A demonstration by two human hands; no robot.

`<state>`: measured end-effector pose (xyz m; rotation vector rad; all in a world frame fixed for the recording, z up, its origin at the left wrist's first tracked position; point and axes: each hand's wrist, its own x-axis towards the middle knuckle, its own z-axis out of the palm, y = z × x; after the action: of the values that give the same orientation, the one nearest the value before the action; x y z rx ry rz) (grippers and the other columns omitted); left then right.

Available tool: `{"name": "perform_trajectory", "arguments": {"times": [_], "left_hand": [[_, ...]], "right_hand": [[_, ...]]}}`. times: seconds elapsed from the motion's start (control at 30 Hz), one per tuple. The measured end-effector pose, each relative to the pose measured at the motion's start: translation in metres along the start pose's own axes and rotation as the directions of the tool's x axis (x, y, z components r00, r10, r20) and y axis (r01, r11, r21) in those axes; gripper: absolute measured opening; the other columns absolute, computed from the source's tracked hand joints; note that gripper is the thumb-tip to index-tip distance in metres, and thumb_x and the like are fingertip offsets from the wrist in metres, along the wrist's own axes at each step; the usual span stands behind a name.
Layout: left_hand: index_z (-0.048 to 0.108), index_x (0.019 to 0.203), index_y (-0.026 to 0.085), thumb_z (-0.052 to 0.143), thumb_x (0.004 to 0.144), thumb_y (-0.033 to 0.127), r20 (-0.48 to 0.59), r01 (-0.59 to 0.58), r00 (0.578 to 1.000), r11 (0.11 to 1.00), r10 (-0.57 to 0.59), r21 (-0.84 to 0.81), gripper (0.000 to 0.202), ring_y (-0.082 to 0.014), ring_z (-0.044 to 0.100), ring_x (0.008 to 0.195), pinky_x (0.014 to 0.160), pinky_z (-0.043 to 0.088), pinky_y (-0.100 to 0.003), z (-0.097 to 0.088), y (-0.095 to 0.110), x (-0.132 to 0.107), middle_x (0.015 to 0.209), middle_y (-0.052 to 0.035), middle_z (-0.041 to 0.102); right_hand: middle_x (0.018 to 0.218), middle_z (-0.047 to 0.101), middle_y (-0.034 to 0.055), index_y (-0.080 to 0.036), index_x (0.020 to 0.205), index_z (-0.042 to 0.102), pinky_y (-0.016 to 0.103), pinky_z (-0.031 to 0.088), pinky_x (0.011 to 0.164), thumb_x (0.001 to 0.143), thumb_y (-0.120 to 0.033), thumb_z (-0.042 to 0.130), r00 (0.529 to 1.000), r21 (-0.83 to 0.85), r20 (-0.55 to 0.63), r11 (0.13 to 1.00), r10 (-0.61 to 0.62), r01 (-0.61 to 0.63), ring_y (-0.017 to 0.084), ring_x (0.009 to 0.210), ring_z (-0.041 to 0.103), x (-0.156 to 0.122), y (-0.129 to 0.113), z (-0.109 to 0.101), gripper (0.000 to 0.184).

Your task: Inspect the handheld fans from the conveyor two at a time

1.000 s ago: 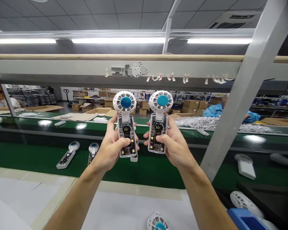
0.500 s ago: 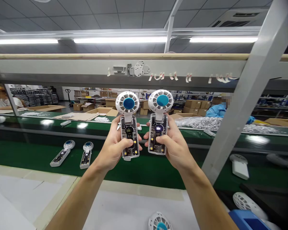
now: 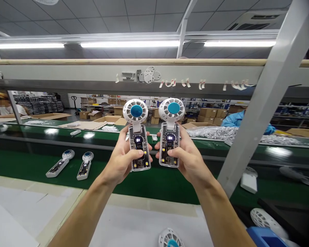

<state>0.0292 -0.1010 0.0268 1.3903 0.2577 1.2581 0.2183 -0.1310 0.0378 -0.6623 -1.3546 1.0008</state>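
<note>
Both hands are raised in front of the person at about equal height, each closed around its own small handheld fan. Well off to the left of the left hand [image 3: 121, 161], two more fans [image 3: 58, 164] [image 3: 84, 165] lie flat on the green belt [image 3: 149, 185], their round heads pointing away from the person. The left hand wraps the clear handle of the left fan [image 3: 137, 139] from the left side, with the thumb laid across the lower front. This fan stands upright, its long axis vertical, white grille and blue hub on top, and a small light glows on the handle.

Just beside it, apart and not touching, the right fan [image 3: 168, 137] stands the same way, also lit. The right hand [image 3: 189, 159] grips it from the right, thumb pressed on the front of the handle. Neither hand is nearer to the other's fan; each fan sits directly in its own hand.

Below the hands another fan head [image 3: 170, 238] lies on the white bench [image 3: 134, 223]. To the right of the right hand a slanted grey post [image 3: 257, 113] crosses the view, and a white device [image 3: 248, 180] lies on the belt beyond it.
</note>
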Motion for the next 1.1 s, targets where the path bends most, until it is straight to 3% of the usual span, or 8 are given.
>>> {"name": "perform_trajectory", "arguments": {"times": [0.17,0.43,0.63,0.87,1.1], "left_hand": [[0.029,0.137,0.025,0.072,0.067,0.012,0.001,0.001,1.000,1.000,-0.001,0.004,0.083,-0.0187,0.070,0.068,0.060,0.057,-0.030,0.000,-0.001,0.000,0.097,-0.0032,0.066],[0.031,0.135,0.023,0.071,0.069,0.014,-0.058,0.027,0.998,1.000,-0.027,-0.006,0.078,-0.0174,0.069,0.065,0.058,0.057,-0.030,0.004,-0.002,0.000,0.096,-0.0033,0.066],[0.032,0.134,0.024,0.068,0.070,0.012,-0.059,0.027,0.998,0.998,-0.031,-0.063,0.074,-0.0165,0.069,0.065,0.057,0.057,-0.030,0.003,-0.002,0.000,0.105,-0.0055,0.066],[0.035,0.130,0.023,0.067,0.072,0.012,-0.061,0.018,0.998,0.997,-0.023,-0.080,0.068,-0.0175,0.070,0.065,0.059,0.058,-0.032,0.002,-0.003,0.001,0.102,-0.0044,0.066],[0.034,0.130,0.023,0.067,0.070,0.012,-0.064,0.004,0.998,0.996,-0.010,-0.090,0.069,-0.0182,0.069,0.065,0.058,0.058,-0.032,0.001,-0.003,0.001,0.095,-0.0031,0.067]], "right_hand": [[0.114,0.063,0.0062,-0.028,0.145,0.031,0.030,0.060,0.064,0.068,-0.016,0.069,1.000,-0.045,-0.002,0.999,-0.004,0.004,0.021,0.089,0.067,0.000,-0.001,0.000,0.087],[0.096,0.068,0.0023,-0.030,0.149,0.028,0.033,0.060,0.065,0.077,-0.020,0.065,0.999,-0.018,0.037,1.000,0.019,-0.018,0.018,0.072,0.068,0.000,0.003,-0.002,0.082],[0.101,0.067,0.0028,-0.030,0.148,0.031,0.030,0.059,0.062,0.074,-0.020,0.066,1.000,-0.010,0.008,1.000,0.016,-0.016,0.018,0.074,0.068,0.002,0.004,-0.003,0.083],[0.112,0.066,0.0046,-0.030,0.141,0.038,0.032,0.060,0.063,0.072,-0.020,0.068,0.999,-0.006,-0.011,0.999,0.034,-0.034,0.018,0.074,0.068,0.003,0.007,-0.002,0.076],[0.103,0.068,0.0029,-0.031,0.143,0.037,0.036,0.061,0.065,0.075,-0.020,0.066,0.999,-0.028,0.021,0.999,0.034,-0.034,0.019,0.074,0.069,0.004,0.013,-0.004,0.075]]}}
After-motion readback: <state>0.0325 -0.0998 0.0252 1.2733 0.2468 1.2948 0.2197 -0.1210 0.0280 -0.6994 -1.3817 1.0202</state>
